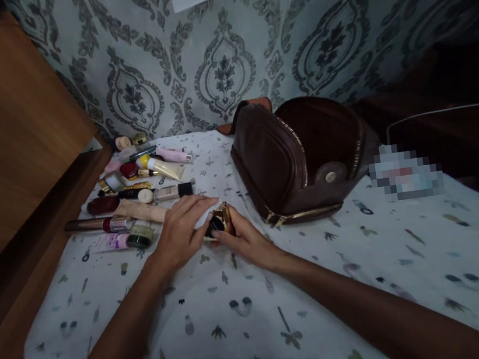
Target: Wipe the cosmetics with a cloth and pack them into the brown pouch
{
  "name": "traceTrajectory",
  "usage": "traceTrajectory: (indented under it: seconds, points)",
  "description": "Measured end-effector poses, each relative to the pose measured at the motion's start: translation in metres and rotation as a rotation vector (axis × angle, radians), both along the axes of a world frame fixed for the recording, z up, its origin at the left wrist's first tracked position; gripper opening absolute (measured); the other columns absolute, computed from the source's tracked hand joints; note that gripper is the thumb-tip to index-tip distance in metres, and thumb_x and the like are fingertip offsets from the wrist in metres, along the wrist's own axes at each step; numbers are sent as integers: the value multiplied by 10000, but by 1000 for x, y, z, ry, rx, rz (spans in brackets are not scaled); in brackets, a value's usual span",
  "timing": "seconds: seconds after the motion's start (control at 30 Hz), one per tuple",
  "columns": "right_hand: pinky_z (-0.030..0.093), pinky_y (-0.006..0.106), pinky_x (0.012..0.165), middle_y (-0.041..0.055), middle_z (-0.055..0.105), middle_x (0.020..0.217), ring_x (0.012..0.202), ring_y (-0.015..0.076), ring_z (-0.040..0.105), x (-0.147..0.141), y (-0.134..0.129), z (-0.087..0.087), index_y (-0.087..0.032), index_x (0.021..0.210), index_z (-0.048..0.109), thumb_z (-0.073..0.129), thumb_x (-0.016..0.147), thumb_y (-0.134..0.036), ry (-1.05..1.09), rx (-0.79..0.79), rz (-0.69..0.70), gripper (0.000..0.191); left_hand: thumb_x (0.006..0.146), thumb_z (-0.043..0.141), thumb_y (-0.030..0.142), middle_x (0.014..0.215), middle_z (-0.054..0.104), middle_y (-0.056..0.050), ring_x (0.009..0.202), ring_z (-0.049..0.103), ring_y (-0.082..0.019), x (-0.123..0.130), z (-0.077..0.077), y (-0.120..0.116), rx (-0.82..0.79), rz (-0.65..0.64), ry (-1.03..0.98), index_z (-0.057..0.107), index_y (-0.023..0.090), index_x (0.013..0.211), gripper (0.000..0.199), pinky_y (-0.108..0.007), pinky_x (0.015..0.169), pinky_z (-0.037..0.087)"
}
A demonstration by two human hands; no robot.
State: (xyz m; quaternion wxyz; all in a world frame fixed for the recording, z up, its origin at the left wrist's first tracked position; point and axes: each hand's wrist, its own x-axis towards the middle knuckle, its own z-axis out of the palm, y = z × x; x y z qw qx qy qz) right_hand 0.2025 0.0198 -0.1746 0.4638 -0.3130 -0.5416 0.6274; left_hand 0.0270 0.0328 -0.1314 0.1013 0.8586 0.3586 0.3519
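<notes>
Near the middle of the cloth, my right hand (249, 238) is closed around a small black and gold cosmetic case (216, 225). Its thumb lies along the near side of the case. My left hand (183, 229) comes in from the left with bent fingers, pressing a white tissue (202, 215) against the case. The left fingers partly cover both things. Just right of the hands stands a dark brown leather toiletry bag (269, 152), its zipped top gaping and its inside dark.
Several cosmetics lie at the left, among them a cream tube (166, 168), a foundation bottle (173, 192), a green-lidded jar (140, 235) and a brown-silver tube (98, 224). A blurred-out item (404, 172) lies right of the bag. Patterned white cloth (250, 331) covers the surface; a wooden panel (8, 98) borders the left.
</notes>
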Motion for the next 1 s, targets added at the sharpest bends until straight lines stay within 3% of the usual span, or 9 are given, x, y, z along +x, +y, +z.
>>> traceTrajectory:
  seconds: [0.2, 0.3, 0.47, 0.57, 0.7, 0.83, 1.0]
  points:
    - [608, 321, 748, -1, 646, 997, 915, 182, 639, -3, 4, -1, -238, 1130, 626, 815, 724, -329, 159, -173, 39, 456, 963, 489, 284, 1083, 697, -110, 1043, 636, -249, -3, -1, 6, -166, 112, -132, 692, 179, 1176, 312, -354, 933, 469]
    - [598, 295, 702, 1, 680, 990, 900, 187, 670, -4, 4, 1, -243, 1122, 631, 851, 679, -311, 237, -254, 45, 500, 947, 523, 321, 1085, 714, -85, 1046, 637, -251, -4, -9, 11, -250, 165, -267, 704, 198, 1132, 287, -349, 932, 462]
    - [551, 222, 693, -13, 710, 901, 781, 120, 662, -7, 4, 2, -221, 991, 673, 894, 628, -269, 363, -351, -44, 428, 917, 559, 366, 1029, 732, -51, 954, 659, -224, -1, -19, 15, -439, 258, -506, 698, 178, 1081, 286, -297, 837, 489]
    - [553, 231, 718, -10, 720, 889, 783, 119, 663, -5, 6, 1, -209, 912, 684, 888, 648, -297, 420, -371, -85, 345, 911, 561, 344, 1063, 727, -66, 994, 651, -226, 1, -19, 15, -407, 283, -512, 688, 164, 1093, 286, -310, 876, 488]
    - [596, 329, 740, 4, 729, 994, 836, 166, 688, -1, 10, 1, -234, 1011, 662, 865, 688, -374, 466, -406, -50, 406, 913, 563, 331, 1177, 706, -91, 1109, 630, -251, 1, -19, 14, -352, 254, -479, 668, 162, 1159, 317, -371, 976, 469]
    - [619, 343, 722, 2, 700, 1079, 889, 175, 680, 0, 11, -1, -264, 1074, 641, 828, 734, -408, 436, -337, -42, 413, 921, 561, 348, 1188, 712, -103, 1120, 640, -255, 0, -22, 15, -350, 232, -469, 670, 155, 1194, 352, -395, 1005, 473]
    - [610, 290, 655, 32, 654, 1116, 929, 181, 628, -2, 10, -8, -263, 1152, 638, 745, 817, -418, 240, -102, -23, 384, 935, 552, 373, 1190, 728, -101, 1127, 651, -245, -2, -20, 15, -323, 253, -485, 681, 144, 1194, 369, -368, 1001, 487]
